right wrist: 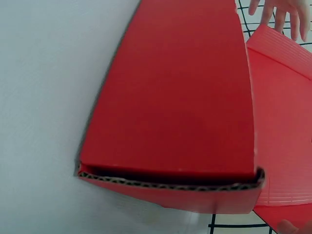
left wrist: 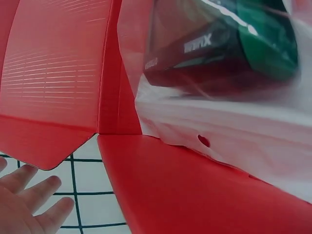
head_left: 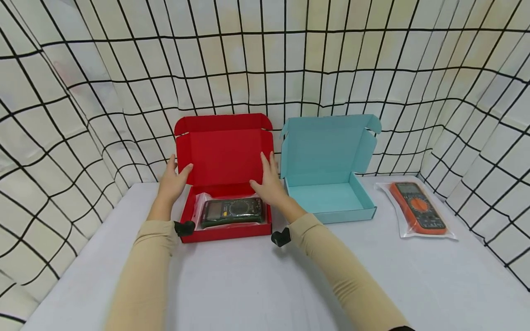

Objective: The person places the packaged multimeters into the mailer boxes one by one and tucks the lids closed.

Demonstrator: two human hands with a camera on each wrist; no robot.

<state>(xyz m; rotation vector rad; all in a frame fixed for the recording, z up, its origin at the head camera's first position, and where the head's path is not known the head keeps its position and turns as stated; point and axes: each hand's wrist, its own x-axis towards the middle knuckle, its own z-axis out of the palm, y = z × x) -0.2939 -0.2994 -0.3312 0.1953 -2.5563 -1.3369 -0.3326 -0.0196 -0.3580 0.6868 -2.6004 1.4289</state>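
A red cardboard box [head_left: 227,238] stands on the table with its lid [head_left: 225,156] raised. Inside it lies a dark green multimeter [head_left: 233,212] in a clear plastic bag [left wrist: 170,117]. My left hand [head_left: 171,183], fingers spread, is at the left edge of the lid; in the left wrist view its fingers [left wrist: 44,195] show beside the lid's side flap. On the other side, my right hand [head_left: 269,184] has its fingers extended along the lid's right edge. Only a bit of that hand shows at the corner of the right wrist view.
Right of the red box stands a light blue cardboard box [head_left: 343,216] with its lid up. An orange multimeter [head_left: 419,208] in a clear bag lies farther right. White cloth with a black grid [head_left: 285,71] walls the white table [head_left: 232,285] at the back and sides.
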